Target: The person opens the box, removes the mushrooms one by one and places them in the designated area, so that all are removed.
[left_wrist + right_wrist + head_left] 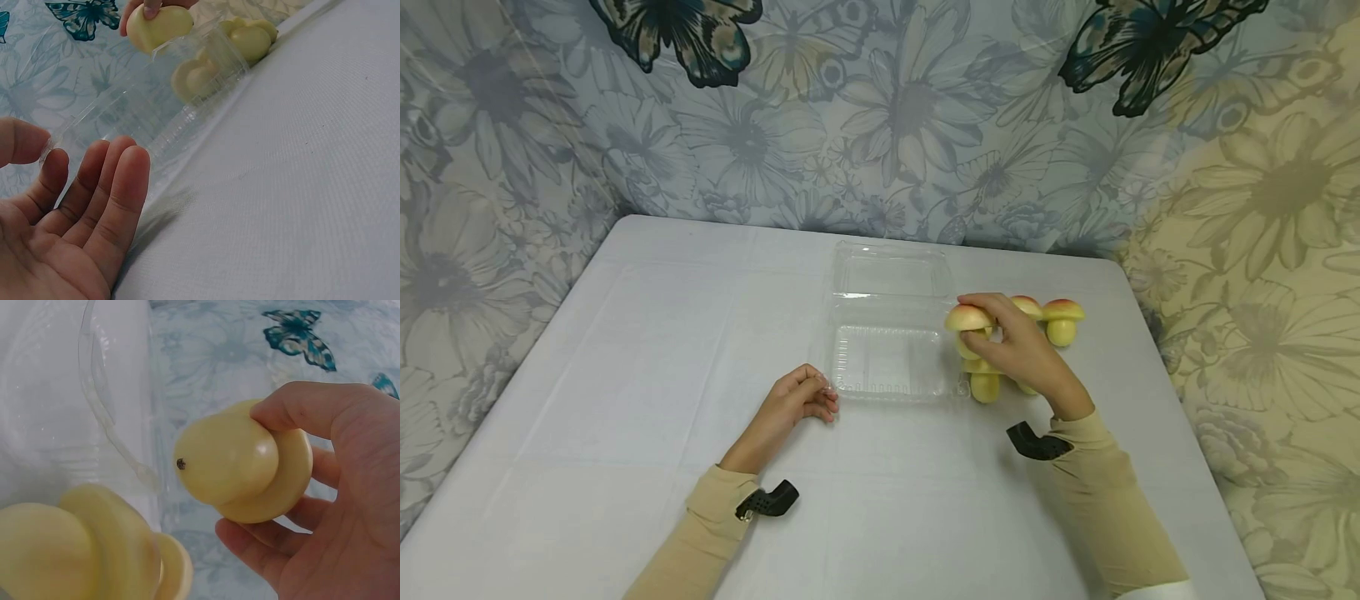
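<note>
A clear plastic container (891, 362) lies with its lid folded open toward the back of the table. At its near left corner, the thumb and forefinger of my left hand (797, 396) pinch the rim, while the other fingers extend loosely in the left wrist view. My right hand (1015, 346) grips a toy mushroom (225, 459), yellow with a reddish cap top, beside the container's right wall. In the right wrist view its rounded stem with a small dark spot faces the camera. Another mushroom (984, 387) is just below the held one, close against the container.
More mushrooms stand to the right, one (1062, 322) in plain sight and others partly behind my right hand. A white cloth covers the table (625, 375). Flowered walls with butterfly decorations (681, 37) rise behind it and at both sides.
</note>
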`<action>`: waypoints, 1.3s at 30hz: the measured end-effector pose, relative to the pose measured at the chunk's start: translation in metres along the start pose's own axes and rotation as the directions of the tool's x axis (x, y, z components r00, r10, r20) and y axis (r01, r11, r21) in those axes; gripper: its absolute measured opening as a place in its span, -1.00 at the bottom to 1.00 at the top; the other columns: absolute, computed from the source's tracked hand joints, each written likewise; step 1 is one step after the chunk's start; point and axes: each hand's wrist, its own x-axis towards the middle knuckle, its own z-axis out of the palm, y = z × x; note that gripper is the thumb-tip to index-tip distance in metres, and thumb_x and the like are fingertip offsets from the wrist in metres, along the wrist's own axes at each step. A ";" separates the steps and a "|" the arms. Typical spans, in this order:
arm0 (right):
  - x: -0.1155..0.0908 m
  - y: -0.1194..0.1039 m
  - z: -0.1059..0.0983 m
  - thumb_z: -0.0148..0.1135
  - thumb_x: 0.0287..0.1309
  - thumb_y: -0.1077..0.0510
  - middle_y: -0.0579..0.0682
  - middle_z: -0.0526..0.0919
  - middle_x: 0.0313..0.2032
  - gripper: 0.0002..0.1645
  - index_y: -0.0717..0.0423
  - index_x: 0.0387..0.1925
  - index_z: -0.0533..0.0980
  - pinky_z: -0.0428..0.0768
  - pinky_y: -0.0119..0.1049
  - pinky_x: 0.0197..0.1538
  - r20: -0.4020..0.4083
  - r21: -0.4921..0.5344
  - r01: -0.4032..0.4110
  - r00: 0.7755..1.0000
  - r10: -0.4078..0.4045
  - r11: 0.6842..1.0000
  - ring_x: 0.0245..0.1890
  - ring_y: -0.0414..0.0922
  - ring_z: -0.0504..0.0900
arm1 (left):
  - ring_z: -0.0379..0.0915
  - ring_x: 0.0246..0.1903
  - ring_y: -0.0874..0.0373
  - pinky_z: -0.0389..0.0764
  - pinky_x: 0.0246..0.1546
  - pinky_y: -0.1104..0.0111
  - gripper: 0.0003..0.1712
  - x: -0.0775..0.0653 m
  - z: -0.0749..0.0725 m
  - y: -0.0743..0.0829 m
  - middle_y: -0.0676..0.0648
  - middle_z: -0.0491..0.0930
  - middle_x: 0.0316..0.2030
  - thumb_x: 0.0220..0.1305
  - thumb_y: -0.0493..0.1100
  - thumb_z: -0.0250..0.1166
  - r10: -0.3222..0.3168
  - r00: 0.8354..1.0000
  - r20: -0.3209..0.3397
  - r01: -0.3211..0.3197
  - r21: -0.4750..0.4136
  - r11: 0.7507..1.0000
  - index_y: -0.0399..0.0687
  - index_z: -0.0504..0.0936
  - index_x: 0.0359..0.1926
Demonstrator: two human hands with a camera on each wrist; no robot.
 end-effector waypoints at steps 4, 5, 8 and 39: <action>0.000 0.001 -0.002 0.29 0.32 0.22 0.16 0.52 0.27 -0.43 0.17 0.33 0.43 0.43 0.04 0.32 -0.010 -0.005 0.005 1.000 -0.005 1.000 0.30 0.07 0.45 | 0.59 -0.25 0.09 0.74 -0.18 0.33 -0.76 0.000 0.000 0.000 -0.11 0.56 -0.20 0.57 -0.11 0.02 0.003 1.000 0.003 -0.003 0.001 1.000 -0.23 0.43 -0.13; -0.001 0.001 -0.002 0.29 0.32 0.22 0.17 0.52 0.27 -0.43 0.18 0.33 0.43 0.43 0.05 0.31 -0.012 -0.005 0.005 1.000 -0.005 1.000 0.31 0.07 0.45 | 0.59 -0.25 0.09 0.74 -0.18 0.33 -0.76 0.000 0.000 -0.001 -0.11 0.56 -0.20 0.57 -0.11 0.02 0.004 1.000 0.004 -0.004 0.002 1.000 -0.24 0.43 -0.13; -0.002 0.001 -0.004 0.29 0.32 0.22 0.16 0.51 0.28 -0.43 0.15 0.33 0.44 0.43 0.06 0.31 -0.012 -0.005 -0.010 1.000 0.010 1.000 0.32 0.07 0.44 | 0.59 -0.26 0.09 0.74 -0.18 0.33 -0.76 0.000 0.000 -0.001 -0.11 0.56 -0.21 0.57 -0.12 0.01 0.005 1.000 0.003 -0.005 0.002 1.000 -0.23 0.43 -0.13; -0.011 0.012 -0.017 0.25 0.36 0.18 0.11 0.51 0.26 -0.45 0.08 0.34 0.42 0.39 -0.39 0.19 -0.016 -0.016 -0.012 1.000 0.012 1.000 0.27 0.04 0.42 | 0.60 -0.28 0.09 0.75 -0.20 0.33 -0.79 0.001 0.000 -0.002 -0.09 0.58 -0.23 0.57 -0.14 0.01 0.006 1.000 -0.005 -0.006 -0.004 1.000 -0.22 0.43 -0.15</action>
